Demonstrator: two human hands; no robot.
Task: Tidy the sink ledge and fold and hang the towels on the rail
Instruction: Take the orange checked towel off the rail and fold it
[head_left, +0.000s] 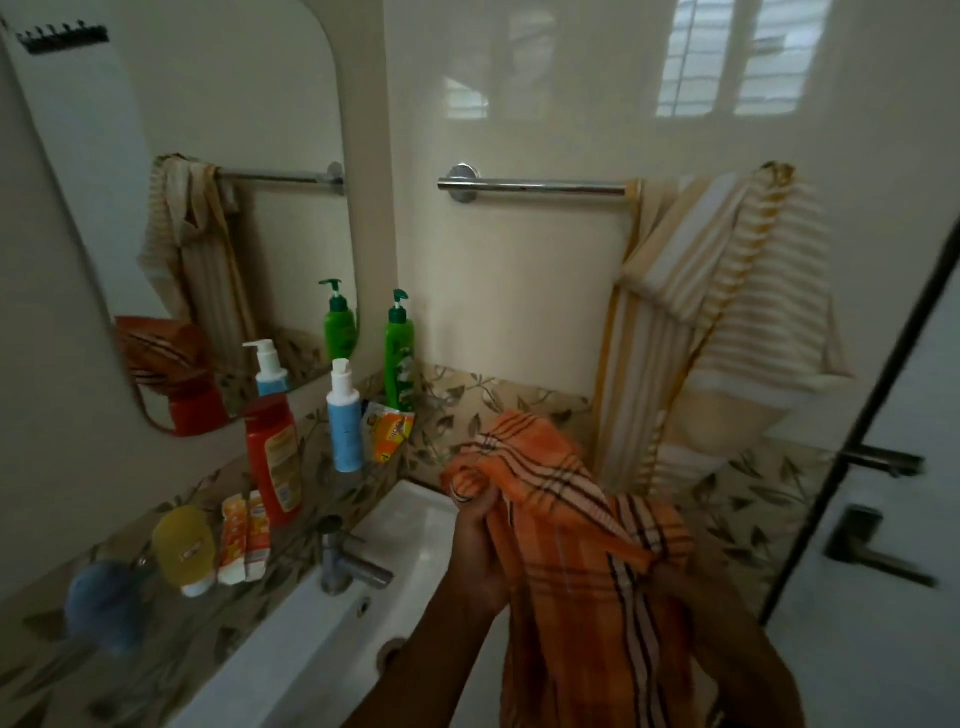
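Note:
An orange checked towel (566, 525) hangs bunched over the white sink (415, 525). My left hand (478, 545) grips its upper left edge. My right hand (691, 577) holds the cloth from the right and is mostly hidden under it. On the wall behind, a chrome towel rail (530, 185) carries a yellow-and-white striped towel (727, 322) draped unevenly at its right end. The sink ledge (332, 488) holds a green pump bottle (399, 353), a white-and-blue bottle (344, 421), an orange sachet (390, 427), a red bottle (272, 457), a small carton (243, 538), a yellow tube (184, 548) and a blue sponge (101, 603).
A chrome tap (343, 556) stands at the sink's left edge. A mirror (197, 182) covers the left wall above the ledge. A glass door with a dark frame and lever handle (872, 551) stands close on the right.

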